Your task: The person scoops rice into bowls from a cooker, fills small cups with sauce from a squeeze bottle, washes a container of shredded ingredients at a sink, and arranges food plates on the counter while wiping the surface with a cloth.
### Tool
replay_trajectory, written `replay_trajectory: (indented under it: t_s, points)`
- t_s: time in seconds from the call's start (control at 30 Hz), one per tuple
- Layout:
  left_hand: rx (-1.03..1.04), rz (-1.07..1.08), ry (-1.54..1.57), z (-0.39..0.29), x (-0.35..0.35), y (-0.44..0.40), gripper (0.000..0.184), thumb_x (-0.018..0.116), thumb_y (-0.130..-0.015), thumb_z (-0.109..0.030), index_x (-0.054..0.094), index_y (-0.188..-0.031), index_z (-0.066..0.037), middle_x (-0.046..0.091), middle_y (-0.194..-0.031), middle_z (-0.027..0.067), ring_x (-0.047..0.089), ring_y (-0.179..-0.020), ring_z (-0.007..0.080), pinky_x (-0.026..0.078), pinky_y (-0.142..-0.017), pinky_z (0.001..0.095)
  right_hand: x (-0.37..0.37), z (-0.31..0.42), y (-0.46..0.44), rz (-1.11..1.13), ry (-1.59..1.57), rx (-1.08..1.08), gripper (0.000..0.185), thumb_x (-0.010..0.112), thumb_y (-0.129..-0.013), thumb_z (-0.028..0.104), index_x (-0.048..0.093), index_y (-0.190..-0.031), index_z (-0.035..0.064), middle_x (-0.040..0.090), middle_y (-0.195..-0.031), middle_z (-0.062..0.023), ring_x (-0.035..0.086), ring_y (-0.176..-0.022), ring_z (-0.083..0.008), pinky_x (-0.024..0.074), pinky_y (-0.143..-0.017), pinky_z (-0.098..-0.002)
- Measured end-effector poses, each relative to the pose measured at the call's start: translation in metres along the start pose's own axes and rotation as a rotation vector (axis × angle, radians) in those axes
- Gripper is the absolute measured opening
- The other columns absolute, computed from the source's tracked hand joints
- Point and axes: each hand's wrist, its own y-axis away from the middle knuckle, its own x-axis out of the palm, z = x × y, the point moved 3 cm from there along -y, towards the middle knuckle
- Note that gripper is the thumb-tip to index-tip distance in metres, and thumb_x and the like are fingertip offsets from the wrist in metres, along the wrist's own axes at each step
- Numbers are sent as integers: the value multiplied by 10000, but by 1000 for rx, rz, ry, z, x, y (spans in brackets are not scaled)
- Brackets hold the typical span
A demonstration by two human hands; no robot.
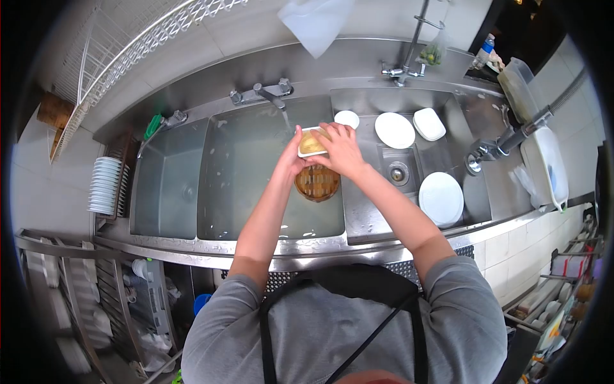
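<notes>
Over the water-filled middle sink (243, 192), both my hands hold a small white rectangular dish (304, 154). My left hand (291, 157) grips its left side, with the thumb along the edge. My right hand (344, 151) closes on its right side, fingers curled over the rim. Something yellowish (312, 141) shows inside the dish; I cannot tell whether it is a sponge or residue. Just below the hands is a round brown woven basket (318, 184), partly hidden by them. Water runs from a faucet (272, 97) just behind my left hand.
The right basin (377, 211) holds a small white bowl (347, 120), an oval white plate (394, 130), a square white dish (429, 124) and round white plates (441, 199). A spray hose (505, 144) hangs at right. Stacked plates (105, 185) stand in a rack at left.
</notes>
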Motion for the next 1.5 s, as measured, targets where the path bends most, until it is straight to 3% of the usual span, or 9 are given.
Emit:
replay_trajectory:
  t_s: [0.23,0.33,0.43,0.6,0.83,1.0,1.3,1.37,1.5]
  points:
    - [-30,-64,-88,10,28,4,702,351,-793,-671,432,-1201,-105,524,-1132,107,544,-989,260,471,-781,434,-4,-11,33,-42,83,-2,492,571,-762,369,480,-1199,162,468,-1212,-61,418,-1117,-253,320,-909,-406]
    - [-61,-41,-147,9,45,2,705,361,-791,-669,420,-1212,-106,512,-1145,115,543,-988,264,468,-789,450,-12,-17,44,-90,25,40,445,537,-796,320,486,-1194,128,495,-1195,-97,444,-1100,-311,366,-877,-458]
    - [-72,-59,-237,8,63,-2,697,361,-797,-662,421,-1209,-102,511,-1144,123,537,-1000,264,464,-797,460,-21,-25,53,-93,21,122,443,547,-795,307,472,-1206,162,479,-1215,-55,424,-1128,-260,334,-903,-408]
    - [-84,-59,-458,-2,99,-10,611,392,-828,-595,466,-1143,-77,549,-1061,116,612,-800,224,549,-646,382,-35,-41,66,-195,-94,239,422,530,-815,277,466,-1211,148,467,-1224,-68,419,-1126,-277,338,-900,-425]
    - [-108,-91,-765,-19,154,-24,599,442,-814,-580,446,-1137,-76,540,-1056,118,595,-860,237,544,-648,402,-48,-59,73,-439,-252,419,410,523,-823,255,466,-1207,124,466,-1196,-103,421,-1097,-304,336,-907,-420]
    - [-56,-136,-919,-25,187,-25,652,470,-788,-600,435,-1132,-48,558,-1002,107,610,-773,237,534,-571,386,-53,-70,77,-524,-320,486,412,519,-825,193,445,-1217,90,440,-1206,-123,409,-1089,-317,328,-918,-417]
    - [167,-232,-1518,-35,238,-25,652,518,-730,-575,538,-1063,-14,621,-851,136,629,-720,217,502,-505,309,-43,-74,70,-799,-545,574,459,475,-841,144,354,-1272,41,340,-1256,-176,319,-1157,-356,270,-964,-446]
    - [376,-191,-1729,-37,241,-29,653,554,-714,-593,532,-1049,-33,609,-844,137,627,-668,219,512,-494,319,-41,-72,66,-855,-572,586,468,475,-839,141,344,-1276,36,338,-1250,-186,317,-1159,-360,266,-967,-446]
    - [396,-223,-1804,-45,232,-19,649,546,-715,-600,540,-1051,-45,613,-865,136,632,-681,220,515,-475,321,-36,-68,57,-866,-557,537,492,489,-828,147,335,-1282,38,347,-1245,-185,325,-1158,-358,266,-967,-443]
